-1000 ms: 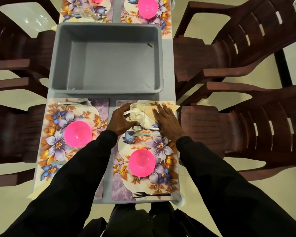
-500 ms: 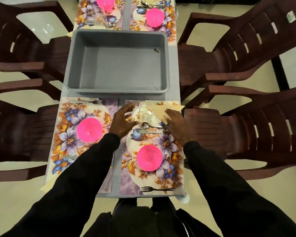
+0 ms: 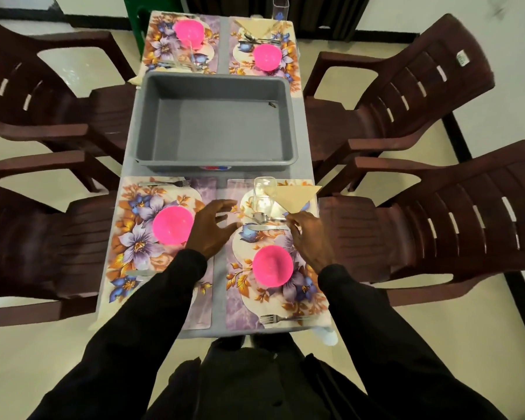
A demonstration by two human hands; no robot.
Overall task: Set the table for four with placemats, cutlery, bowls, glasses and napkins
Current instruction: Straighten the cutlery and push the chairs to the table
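Note:
Four floral placemats lie on the table, each with a pink bowl. On the near right placemat [image 3: 243,310] sit a pink bowl [image 3: 272,266], a clear glass [image 3: 264,192], a folded beige napkin [image 3: 294,195], a spoon [image 3: 262,218], a knife [image 3: 267,227] and a fork [image 3: 281,319]. My left hand [image 3: 211,227] hovers with fingers spread, just left of the spoon, holding nothing. My right hand [image 3: 308,234] rests with its fingertips at the handle ends of the spoon and knife. The near left placemat [image 3: 125,253] carries a pink bowl [image 3: 172,224] and a fork [image 3: 164,183].
An empty grey tub [image 3: 217,122] fills the middle of the table. Two far settings have pink bowls [image 3: 189,31] [image 3: 267,57], a napkin [image 3: 255,27] and a tall glass [image 3: 281,7]. Dark brown plastic chairs [image 3: 422,95] [image 3: 43,95] flank both sides.
My left hand has let go of the glass and drawn back to the left. My right hand has come off the napkin and slid down to the cutlery handles. The view has tilted up.

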